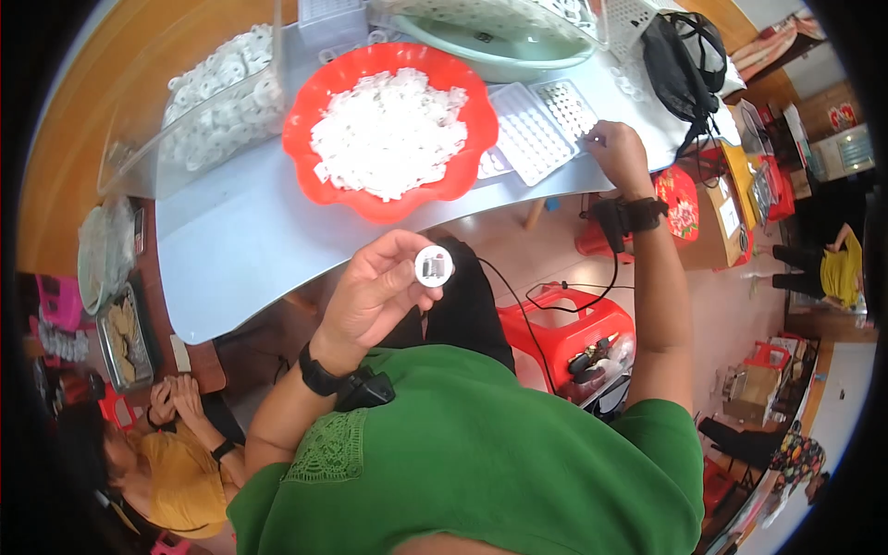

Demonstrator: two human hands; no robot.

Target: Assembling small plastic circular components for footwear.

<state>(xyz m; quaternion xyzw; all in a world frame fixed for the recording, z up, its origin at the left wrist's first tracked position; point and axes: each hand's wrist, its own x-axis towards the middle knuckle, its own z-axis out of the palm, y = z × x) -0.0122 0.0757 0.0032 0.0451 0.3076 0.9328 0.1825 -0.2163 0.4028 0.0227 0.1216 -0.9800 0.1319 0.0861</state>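
Note:
My left hand is closed on a small round white plastic piece, held over my lap in front of the table edge. Its face is turned up, with metal-looking bits in the middle. To the far right, my right hand pinches its fingers together at the edge of a tray of small round parts; what lies between the fingertips is too small to tell. Beside that tray is a pale tray with rows of round pockets. A red scalloped basin heaped with small white plastic pieces stands left of the trays.
A clear bin of white round parts stands at the left. A pale green basin and a black bag are at the back. A red stool stands below the table; a cable runs near my right forearm. A co-worker sits at left.

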